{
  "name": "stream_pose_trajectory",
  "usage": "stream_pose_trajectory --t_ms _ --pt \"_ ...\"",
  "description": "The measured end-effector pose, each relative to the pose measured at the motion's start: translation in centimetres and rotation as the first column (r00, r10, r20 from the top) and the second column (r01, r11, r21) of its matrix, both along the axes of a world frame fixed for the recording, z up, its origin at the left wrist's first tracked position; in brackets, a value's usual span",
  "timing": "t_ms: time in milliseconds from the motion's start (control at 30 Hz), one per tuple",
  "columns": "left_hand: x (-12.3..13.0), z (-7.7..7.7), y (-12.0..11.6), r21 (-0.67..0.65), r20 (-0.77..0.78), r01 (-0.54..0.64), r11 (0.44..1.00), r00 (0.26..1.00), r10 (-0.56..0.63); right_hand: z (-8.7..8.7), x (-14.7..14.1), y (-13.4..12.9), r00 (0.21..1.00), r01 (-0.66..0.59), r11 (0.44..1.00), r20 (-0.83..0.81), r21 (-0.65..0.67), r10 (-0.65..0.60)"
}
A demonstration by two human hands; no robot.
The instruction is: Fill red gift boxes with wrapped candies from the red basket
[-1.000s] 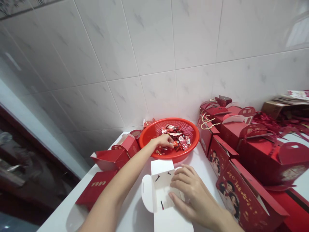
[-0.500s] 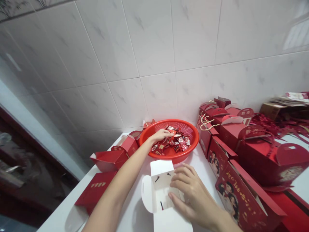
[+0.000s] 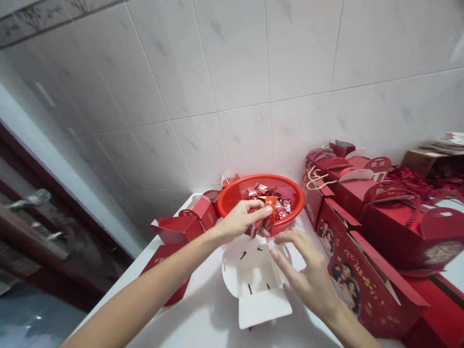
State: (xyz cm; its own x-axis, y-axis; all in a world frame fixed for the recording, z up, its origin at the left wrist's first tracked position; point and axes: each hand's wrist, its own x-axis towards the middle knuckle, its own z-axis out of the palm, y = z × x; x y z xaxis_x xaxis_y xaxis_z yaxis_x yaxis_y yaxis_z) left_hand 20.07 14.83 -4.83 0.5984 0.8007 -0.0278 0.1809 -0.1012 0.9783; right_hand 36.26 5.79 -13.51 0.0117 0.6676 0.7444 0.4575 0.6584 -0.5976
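My left hand point(image 3: 244, 220) is closed around red-wrapped candies point(image 3: 268, 214), held just above the near rim of a red plastic basket point(image 3: 225, 200). More wrapped candies point(image 3: 282, 208) lie inside that basket. In front of it an open gift box point(image 3: 253, 273) shows its white inside, its flaps folded out. My right hand point(image 3: 306, 268) is beside the box's right side with fingers apart and nothing in them; whether it touches the box I cannot tell.
Red gift boxes point(image 3: 389, 208) crowd the right side of the white table point(image 3: 203, 299). Several more red boxes point(image 3: 179, 229) stand at the left. A tiled wall point(image 3: 246, 130) rises behind, and a door with a handle point(image 3: 34, 199) is at far left.
My left hand has come up and back from inside the basket, bringing candies toward the box. My right hand has drawn slightly right, away from the box's opening. The view has shifted slightly.
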Motion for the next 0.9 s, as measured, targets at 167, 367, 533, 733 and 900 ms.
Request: stream_pose_trajectory --t_ms 167,367,533,733,900 --pt "-0.8 -1.0 -3.5 -0.015 0.024 -0.048 0.999 0.999 0.048 0.2 -0.7 -0.2 0.994 -0.018 0.995 -0.108 -0.093 0.008" --pt "-2.3 -0.6 -4.9 -0.062 -0.014 -0.092 0.994 0.996 0.091 0.4 -1.3 -0.1 0.966 -0.163 0.968 -0.232 -0.191 0.117" --pt "-3.6 -1.1 -5.2 -0.058 -0.02 -0.096 0.994 0.995 0.095 -0.1 -1.3 -0.1 0.967 -0.174 0.966 -0.218 -0.192 0.131" --pt "-4.6 -2.1 -4.8 -0.009 -0.034 -0.073 0.997 0.997 0.073 -0.2 -1.3 -0.3 0.978 -0.175 0.967 -0.142 -0.186 0.15" --pt "-4.7 -2.2 -4.9 0.012 -0.053 -0.037 0.999 0.998 0.037 -0.1 -1.3 -0.4 0.976 -0.193 0.963 -0.143 -0.19 0.167"
